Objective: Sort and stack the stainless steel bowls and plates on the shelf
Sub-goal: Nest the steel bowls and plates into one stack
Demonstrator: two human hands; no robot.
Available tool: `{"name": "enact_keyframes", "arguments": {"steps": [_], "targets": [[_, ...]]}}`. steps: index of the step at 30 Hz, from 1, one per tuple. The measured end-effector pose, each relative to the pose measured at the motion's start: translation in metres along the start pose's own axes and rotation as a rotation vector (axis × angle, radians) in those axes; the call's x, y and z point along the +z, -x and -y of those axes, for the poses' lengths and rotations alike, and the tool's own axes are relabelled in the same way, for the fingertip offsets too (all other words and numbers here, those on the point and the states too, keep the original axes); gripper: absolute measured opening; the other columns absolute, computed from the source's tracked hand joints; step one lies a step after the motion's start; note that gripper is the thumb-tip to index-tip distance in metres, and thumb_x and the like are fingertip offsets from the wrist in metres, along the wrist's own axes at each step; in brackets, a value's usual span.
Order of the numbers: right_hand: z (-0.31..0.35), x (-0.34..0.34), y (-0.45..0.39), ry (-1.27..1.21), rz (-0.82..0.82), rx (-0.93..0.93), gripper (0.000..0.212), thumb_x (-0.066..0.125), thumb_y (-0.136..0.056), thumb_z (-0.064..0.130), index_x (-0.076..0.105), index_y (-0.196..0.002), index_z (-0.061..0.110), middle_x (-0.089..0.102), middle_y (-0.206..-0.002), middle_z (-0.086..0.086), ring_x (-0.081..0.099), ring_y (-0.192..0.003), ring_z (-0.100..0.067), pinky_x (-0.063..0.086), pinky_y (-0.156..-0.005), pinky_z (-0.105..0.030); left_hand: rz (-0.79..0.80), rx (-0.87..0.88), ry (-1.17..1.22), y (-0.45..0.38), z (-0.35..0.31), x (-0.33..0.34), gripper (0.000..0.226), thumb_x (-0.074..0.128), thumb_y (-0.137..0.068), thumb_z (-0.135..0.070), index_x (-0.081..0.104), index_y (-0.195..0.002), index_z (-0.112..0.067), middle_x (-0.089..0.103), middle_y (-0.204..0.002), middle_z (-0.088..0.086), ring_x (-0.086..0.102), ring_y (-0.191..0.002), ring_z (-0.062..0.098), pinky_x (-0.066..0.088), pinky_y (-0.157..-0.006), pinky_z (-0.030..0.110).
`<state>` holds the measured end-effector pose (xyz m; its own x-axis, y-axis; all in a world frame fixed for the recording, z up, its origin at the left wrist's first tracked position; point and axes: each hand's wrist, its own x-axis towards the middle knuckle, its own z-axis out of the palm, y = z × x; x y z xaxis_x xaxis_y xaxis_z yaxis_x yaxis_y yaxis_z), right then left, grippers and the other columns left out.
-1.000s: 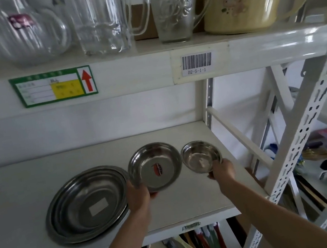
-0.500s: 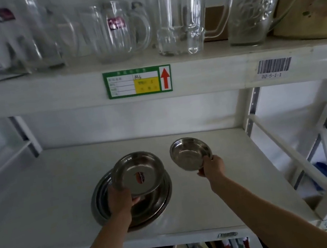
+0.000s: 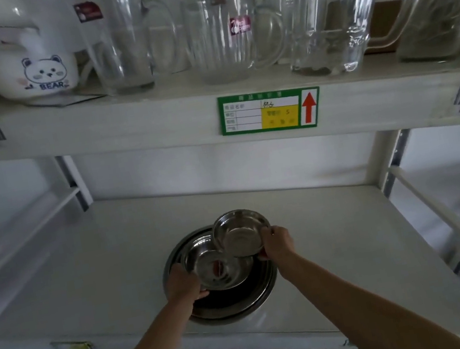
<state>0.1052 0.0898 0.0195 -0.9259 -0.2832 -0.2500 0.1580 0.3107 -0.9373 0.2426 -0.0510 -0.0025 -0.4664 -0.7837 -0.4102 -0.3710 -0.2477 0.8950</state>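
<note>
Glossy steel bowls (image 3: 241, 235), glass jugs (image 3: 231, 32)

All the bowls (image 3: 238, 236) and plates (image 3: 235, 299) are shiny silver steel, the shelf (image 3: 99, 259) is plain white, the label (image 3: 270, 111) is green-bordered with a yellow patch and red arrow, and the white pot (image 3: 26, 56) up top has a blue bear drawing with BEAR lettering.

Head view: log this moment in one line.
left hand holds medium bowl on plate stack | right hand holds small bowl above
</note>
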Motion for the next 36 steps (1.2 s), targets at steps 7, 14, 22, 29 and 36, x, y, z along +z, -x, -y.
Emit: {"name": "enact_keyframes", "arguments": {"steps": [7, 14, 22, 29, 36], "targets": [[-0.003, 0.026, 0.008, 0.199, 0.062, 0.006, 0.028, 0.046, -0.092, 0.019, 0.063, -0.109, 0.005, 0.069, -0.098, -0.017, 0.073, -0.071, -0.034, 0.062, -0.059, -0.038, 0.035, 0.040, -0.124, -0.003, 0.002, -0.008, 0.017, 0.054, -0.093, -0.002, 0.053, -0.107, 0.006, 0.058, -0.088, 0.016, 0.059, -0.062, 0.022, 0.061, -0.062, 0.046], [-0.013, 0.043, 0.008, 0.358, 0.024, -0.022, 0.024, 0.048, -0.087, 0.022, 0.064, -0.099, 0.010, 0.072, -0.090, -0.011, 0.073, -0.073, -0.033, 0.061, -0.075, -0.042, 0.092, -0.005, -0.128, -0.010, 0.004, -0.013, 0.015, 0.055, -0.092, 0.002, 0.055, -0.107, 0.005, 0.058, -0.098, 0.019, 0.062, -0.059, 0.024, 0.060, -0.072, 0.048], [-0.024, 0.054, 0.005, 0.554, 0.034, -0.048, 0.022, 0.051, -0.091, 0.023, 0.063, -0.081, 0.009, 0.075, -0.089, -0.015, 0.073, -0.078, -0.031, 0.059, -0.076, -0.035, 0.128, 0.015, -0.253, -0.017, 0.004, -0.026, 0.010, 0.056, -0.090, 0.004, 0.052, -0.095, -0.004, 0.049, -0.105, 0.012, 0.062, -0.102, 0.039, 0.056, -0.087, 0.048], [-0.019, 0.060, 0.011, 0.650, 0.052, -0.136, 0.014, 0.053, -0.090, 0.019, 0.060, -0.085, 0.009, 0.071, -0.096, -0.012, 0.066, -0.084, -0.029, 0.047, -0.066, -0.028, 0.106, 0.158, -0.408, -0.043, 0.014, -0.046, 0.040, 0.059, -0.083, -0.006, 0.055, -0.123, 0.000, 0.062, -0.116, 0.022, 0.068, -0.099, 0.038, 0.057, -0.087, 0.048], [-0.013, 0.052, 0.020, 0.809, 0.024, -0.241, 0.013, 0.054, -0.090, 0.021, 0.061, -0.087, 0.010, 0.066, -0.095, -0.010, 0.062, -0.087, -0.029, 0.043, -0.067, -0.029, 0.031, 0.257, -0.408, -0.039, 0.009, -0.060, 0.014, 0.063, -0.082, -0.013, 0.064, -0.095, -0.011, 0.069, -0.109, 0.018, 0.069, -0.095, 0.032, 0.056, -0.088, 0.043]]}}
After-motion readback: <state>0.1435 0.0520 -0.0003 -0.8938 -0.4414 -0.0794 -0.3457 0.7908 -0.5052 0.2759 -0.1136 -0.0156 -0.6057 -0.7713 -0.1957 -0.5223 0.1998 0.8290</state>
